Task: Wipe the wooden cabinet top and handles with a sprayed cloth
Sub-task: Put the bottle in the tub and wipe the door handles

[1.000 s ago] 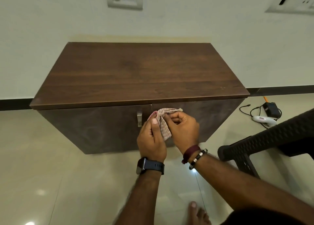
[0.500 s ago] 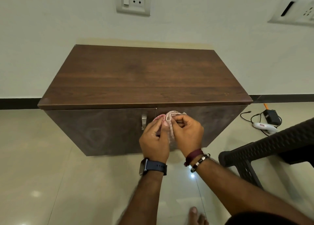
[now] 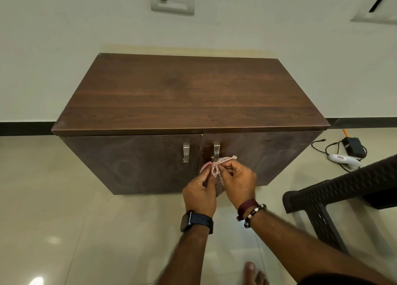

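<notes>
**Two hands work a cloth at a cabinet door handle**

Nearest the viewer, a bare foot point(image 3: 254, 273) stands on glossy pale floor tiles point(image 3: 86, 220). Two forearms reach forward. The left hand point(image 3: 199, 191), with a dark smartwatch on its wrist, and the right hand point(image 3: 238, 182), with beaded bracelets, both pinch a thin, crumpled pink cloth point(image 3: 217, 166) with curled fingers. The cloth is bunched at the lower end of the right handle point(image 3: 216, 151), a slim brushed-metal bar on the right door. The left handle point(image 3: 186, 153), matching it, sits just beside it on the left door, uncovered.

The step in hand looks like wiping the right handle. To do it well, wrap the cloth around the bar and draw it along the full length, keeping the fabric taut between both hands.

Beyond, the cabinet top point(image 3: 189, 95) is a flat rectangle of dark wood grain, its far edge against a pale wall. At right are a black woven chair point(image 3: 335, 190) and a cabled charger point(image 3: 352, 148).
</notes>
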